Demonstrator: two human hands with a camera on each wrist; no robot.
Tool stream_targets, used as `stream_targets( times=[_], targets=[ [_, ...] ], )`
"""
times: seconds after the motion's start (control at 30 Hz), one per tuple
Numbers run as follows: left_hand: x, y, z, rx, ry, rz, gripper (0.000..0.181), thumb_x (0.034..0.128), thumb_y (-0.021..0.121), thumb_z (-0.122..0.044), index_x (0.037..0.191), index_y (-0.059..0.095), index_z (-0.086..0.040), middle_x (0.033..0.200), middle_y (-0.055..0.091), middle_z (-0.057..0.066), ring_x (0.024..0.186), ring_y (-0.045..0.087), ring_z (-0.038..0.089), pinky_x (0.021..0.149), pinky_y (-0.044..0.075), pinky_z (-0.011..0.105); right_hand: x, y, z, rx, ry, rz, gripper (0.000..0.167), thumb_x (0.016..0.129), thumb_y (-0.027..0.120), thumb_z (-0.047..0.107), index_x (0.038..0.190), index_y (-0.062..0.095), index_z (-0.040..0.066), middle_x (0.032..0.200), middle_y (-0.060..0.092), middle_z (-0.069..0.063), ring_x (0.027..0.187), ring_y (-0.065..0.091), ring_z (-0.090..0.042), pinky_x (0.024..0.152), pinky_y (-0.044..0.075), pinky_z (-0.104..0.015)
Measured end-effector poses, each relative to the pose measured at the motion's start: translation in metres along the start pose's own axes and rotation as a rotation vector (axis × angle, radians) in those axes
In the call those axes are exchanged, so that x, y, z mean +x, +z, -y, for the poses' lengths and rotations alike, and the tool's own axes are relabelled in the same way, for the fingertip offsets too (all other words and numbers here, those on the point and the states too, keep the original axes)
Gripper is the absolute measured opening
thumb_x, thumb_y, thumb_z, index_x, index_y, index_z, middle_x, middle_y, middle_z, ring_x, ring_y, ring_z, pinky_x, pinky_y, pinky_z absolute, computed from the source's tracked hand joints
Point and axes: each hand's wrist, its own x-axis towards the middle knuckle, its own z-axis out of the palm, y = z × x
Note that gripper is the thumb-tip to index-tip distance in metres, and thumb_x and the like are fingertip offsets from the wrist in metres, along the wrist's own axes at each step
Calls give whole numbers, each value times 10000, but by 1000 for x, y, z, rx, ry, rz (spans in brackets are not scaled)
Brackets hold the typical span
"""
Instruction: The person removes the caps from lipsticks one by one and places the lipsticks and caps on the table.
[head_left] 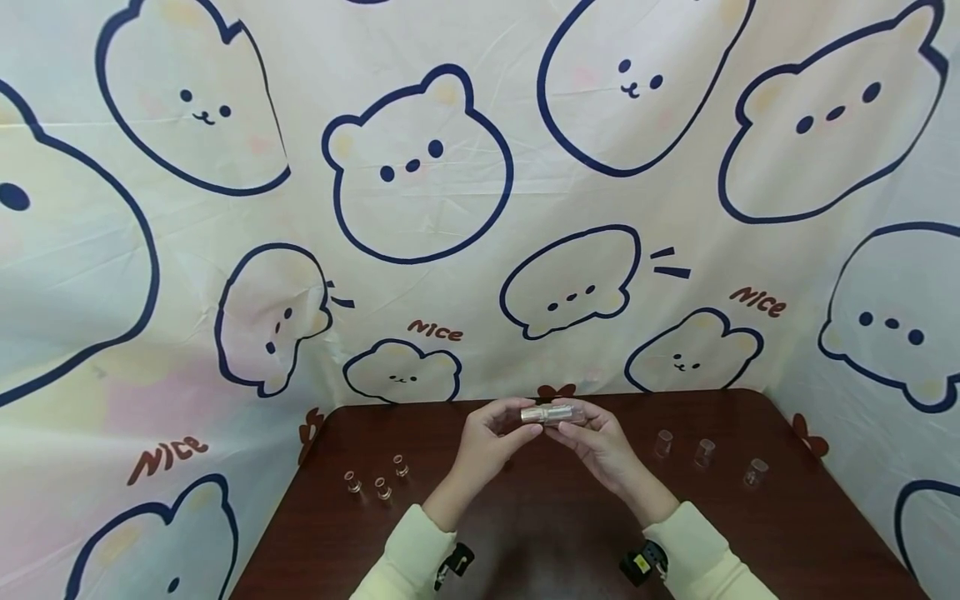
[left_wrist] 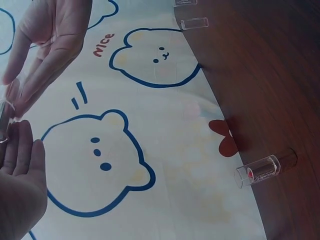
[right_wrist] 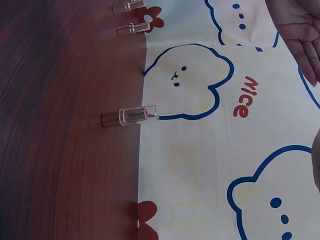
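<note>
From my right wrist, three clear tubes (right_wrist: 133, 115) stand on the dark tabletop (right_wrist: 55, 165), two near each other, before the bear-printed cloth (right_wrist: 190, 155). My left grip (right_wrist: 302, 35) shows at the edge, a sliver of my right grip (right_wrist: 317, 162) below.

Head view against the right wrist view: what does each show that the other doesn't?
Only the head view: the held tube, the three clear caps at right, the sleeves.
Only the right wrist view: a red tip inside a clear tube.
Both: the table, the printed cloth, and the left hand, cut off in the right wrist view.
</note>
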Motion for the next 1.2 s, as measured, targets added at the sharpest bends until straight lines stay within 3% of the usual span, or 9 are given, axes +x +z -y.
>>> stream_targets(
  times=[0.2, 0.5, 0.8, 1.2],
  targets=[
    [0, 1, 1, 11, 21, -24, 240, 863, 718, -22, 1089, 686, 49, 1030, 697, 153, 860, 643, 277, 747, 538, 273, 0, 2, -1, 3, -7, 18, 346, 968, 506, -71, 1207, 664, 122, 1196, 648, -56, 1102, 628, -193, 928, 462, -350],
    [-2, 2, 2, 68, 23, -58, 207, 860, 730, -48, 1047, 701, 35, 986, 707, 124, 803, 625, 156, 688, 536, 291, -1, 3, -5, -26, -22, -9, 349, 962, 500, -91, 1192, 671, 109, 1166, 665, -59, 1078, 639, -187, 916, 473, -352],
    [-4, 4, 1, 79, -20, -81, 192, 851, 741, -57, 1028, 710, 10, 963, 711, 90, 806, 615, 161, 657, 502, 259, -2, 0, -9, -58, -26, -14, 353, 963, 496, -95, 1188, 675, 109, 1163, 667, -60, 1070, 644, -195, 908, 476, -352],
    [-6, 3, 6, 66, -23, -63, 196, 861, 737, -79, 1036, 712, 3, 946, 709, 79, 774, 586, 133, 622, 462, 237, -5, -2, -11, -80, -39, 11, 336, 964, 506, -82, 1195, 670, 99, 1147, 673, -63, 1068, 646, -193, 904, 476, -342]
  ],
)
